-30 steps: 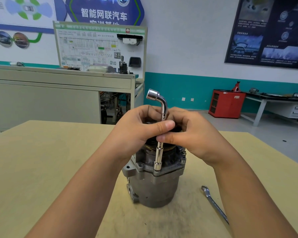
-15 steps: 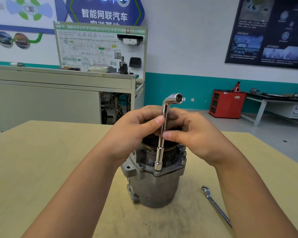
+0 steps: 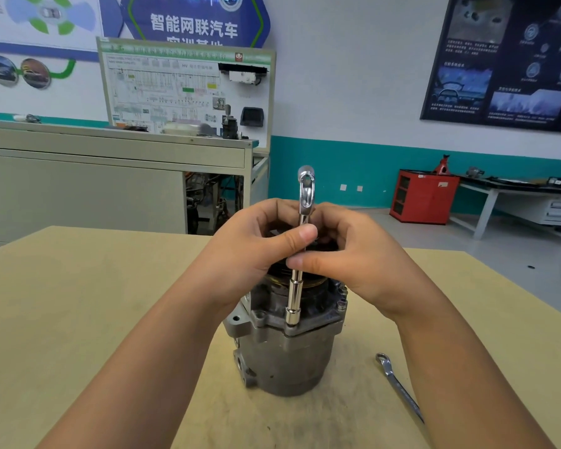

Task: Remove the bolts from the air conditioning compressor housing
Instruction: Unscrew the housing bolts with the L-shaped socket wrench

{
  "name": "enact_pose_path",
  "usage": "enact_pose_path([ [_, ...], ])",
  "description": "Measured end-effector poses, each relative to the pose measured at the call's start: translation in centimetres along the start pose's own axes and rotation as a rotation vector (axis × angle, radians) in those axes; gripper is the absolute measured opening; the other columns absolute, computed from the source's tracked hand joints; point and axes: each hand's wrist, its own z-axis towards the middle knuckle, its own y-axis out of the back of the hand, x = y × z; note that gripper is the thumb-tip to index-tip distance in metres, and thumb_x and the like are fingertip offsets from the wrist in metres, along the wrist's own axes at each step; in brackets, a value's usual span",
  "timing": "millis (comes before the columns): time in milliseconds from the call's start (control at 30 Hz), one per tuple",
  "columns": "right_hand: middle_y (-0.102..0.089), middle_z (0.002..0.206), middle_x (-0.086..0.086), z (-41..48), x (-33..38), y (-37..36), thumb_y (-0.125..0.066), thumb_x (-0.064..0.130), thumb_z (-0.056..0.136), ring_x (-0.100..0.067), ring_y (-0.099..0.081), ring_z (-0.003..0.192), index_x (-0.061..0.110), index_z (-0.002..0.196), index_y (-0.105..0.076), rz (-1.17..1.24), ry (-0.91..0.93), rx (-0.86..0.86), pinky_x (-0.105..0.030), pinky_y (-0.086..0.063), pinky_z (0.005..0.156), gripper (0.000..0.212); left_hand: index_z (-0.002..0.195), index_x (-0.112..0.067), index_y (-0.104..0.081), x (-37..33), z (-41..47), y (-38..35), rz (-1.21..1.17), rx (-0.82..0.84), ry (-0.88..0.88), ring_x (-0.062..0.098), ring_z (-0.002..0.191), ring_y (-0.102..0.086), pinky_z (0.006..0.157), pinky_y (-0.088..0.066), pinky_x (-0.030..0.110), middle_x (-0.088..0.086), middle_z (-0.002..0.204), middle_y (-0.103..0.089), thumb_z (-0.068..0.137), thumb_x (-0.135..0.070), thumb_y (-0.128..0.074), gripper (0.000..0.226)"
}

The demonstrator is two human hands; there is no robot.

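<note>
**A:** Left hand (image 3: 256, 251): how does it lie?

**B:** Fingers curled, thumb laid across the chrome shaft of the L-shaped socket wrench (image 3: 297, 286), which it pinches a little below the bend.

**A:** And the right hand (image 3: 363, 257)?

**B:** It mirrors the first. Its thumb presses the same shaft from the right, just beneath the left thumb, and the curled fingers close behind. Both hands hold the tool, and the fingertips on the far side are hidden.

**A:** Position of the wrench?

**B:** The shaft is nearly upright. The lower socket end sits on the near edge of the flange, over one bolt position, and whatever is inside the socket cannot be seen. The short bent end rises above the hands.

**A:** Where is the compressor housing (image 3: 285, 358)?

**B:** It stands on end at the middle of the tan table (image 3: 78, 319), directly beneath the hands. It has a grey cast body with the flange uppermost and a port boss on its left side.

**A:** The bolts (image 3: 341, 305)?

**B:** Several heads show around the flange rim on the right, still seated. A mounting ear with an open hole projects at the left.

**A:** Other items?

**B:** A ring spanner (image 3: 399, 387) lies flat on the table to the right of the housing, apart from it, with its near end hidden by the right forearm. In the far background there is a training board (image 3: 188, 92) on a grey bench at left, a red cabinet (image 3: 423, 196) at right, and a dark poster (image 3: 506, 59) above it.
</note>
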Motion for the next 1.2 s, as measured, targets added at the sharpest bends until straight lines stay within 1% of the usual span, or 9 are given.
enact_pose_path([
  [100,-0.067,0.091,-0.003,0.11,-0.11,-0.04,-0.079,0.013,0.071,-0.015,-0.065,0.088,0.017,0.084,-0.063,-0.001,0.015,-0.007,-0.039,-0.054,0.083,0.021,0.066,-0.022,-0.062,-0.15,-0.04,-0.03,-0.016,-0.003,0.003,0.004,0.083,-0.066,0.068,-0.047,0.012,-0.006,0.091,-0.071,0.064,-0.025,-0.068,0.007],
  [267,-0.069,0.092,-0.001,0.04,-0.22,0.18,-0.074,0.009,0.076,-0.013,-0.066,0.089,0.019,0.092,-0.067,0.038,0.029,0.020,-0.036,-0.054,0.085,0.021,0.100,-0.014,-0.067,-0.18,-0.05,0.18,0.071,0.047,0.006,0.012,0.098,-0.066,0.082,-0.050,0.018,0.003,0.103,-0.071,0.075,-0.029,-0.060,0.030],
  [400,-0.068,0.094,0.003,0.01,-0.11,0.44,-0.072,0.006,0.078,-0.010,-0.065,0.091,0.027,0.095,-0.067,0.068,0.046,0.042,-0.030,-0.052,0.086,0.027,0.114,-0.013,-0.066,-0.19,-0.04,0.48,0.127,0.077,0.027,0.013,0.109,-0.063,0.090,-0.048,0.020,0.002,0.114,-0.068,0.092,-0.019,-0.050,0.028],
  [533,-0.064,0.100,0.003,-0.01,-0.05,0.52,-0.067,0.005,0.083,-0.012,-0.062,0.098,0.023,0.097,-0.069,0.052,0.041,0.074,-0.035,-0.050,0.093,0.023,0.099,-0.018,-0.068,-0.27,-0.10,0.23,0.113,0.058,0.028,0.005,0.094,-0.065,0.077,-0.047,0.013,-0.004,0.098,-0.071,0.084,-0.025,-0.054,0.021],
  [633,-0.064,0.103,0.001,-0.11,0.10,0.52,-0.068,0.008,0.083,-0.014,-0.062,0.101,0.023,0.098,-0.070,0.053,0.027,0.077,-0.040,-0.050,0.094,0.021,0.089,-0.021,-0.068,-0.23,-0.09,0.19,0.107,0.038,0.017,0.004,0.088,-0.065,0.074,-0.046,0.012,-0.007,0.090,-0.071,0.077,-0.030,-0.057,0.019],
  [767,-0.067,0.101,-0.004,-0.11,0.12,0.28,-0.076,0.015,0.076,-0.015,-0.064,0.096,0.016,0.102,-0.067,0.016,0.015,0.030,-0.043,-0.052,0.091,0.028,0.092,-0.013,-0.067,-0.03,0.02,0.22,0.105,0.028,0.014,0.006,0.086,-0.064,0.074,-0.047,0.014,-0.006,0.089,-0.070,0.073,-0.031,-0.061,0.027],
  [900,-0.069,0.093,-0.002,-0.10,0.13,0.13,-0.079,0.013,0.072,-0.016,-0.066,0.091,0.013,0.096,-0.064,0.025,-0.003,0.010,-0.043,-0.054,0.087,0.028,0.075,-0.019,-0.061,-0.03,-0.02,0.08,0.073,0.010,0.009,-0.001,0.071,-0.061,0.063,-0.044,0.009,-0.016,0.072,-0.065,0.068,-0.029,-0.066,0.013],
  [1033,-0.069,0.090,0.000,-0.03,-0.06,0.16,-0.078,0.013,0.073,-0.013,-0.067,0.088,0.014,0.093,-0.063,0.010,0.003,0.007,-0.038,-0.056,0.083,0.025,0.073,-0.023,-0.062,0.03,-0.02,0.07,0.066,-0.019,0.018,0.003,0.078,-0.063,0.066,-0.046,0.012,-0.012,0.078,-0.067,0.064,-0.033,-0.068,0.014],
  [1200,-0.070,0.095,0.001,0.03,-0.28,0.20,-0.074,0.011,0.077,-0.012,-0.067,0.091,0.015,0.102,-0.065,0.029,0.017,0.018,-0.036,-0.055,0.086,0.027,0.101,-0.013,-0.068,-0.29,-0.14,0.10,0.094,0.030,0.019,0.014,0.098,-0.066,0.083,-0.051,0.020,0.005,0.102,-0.071,0.072,-0.031,-0.063,0.034],
])
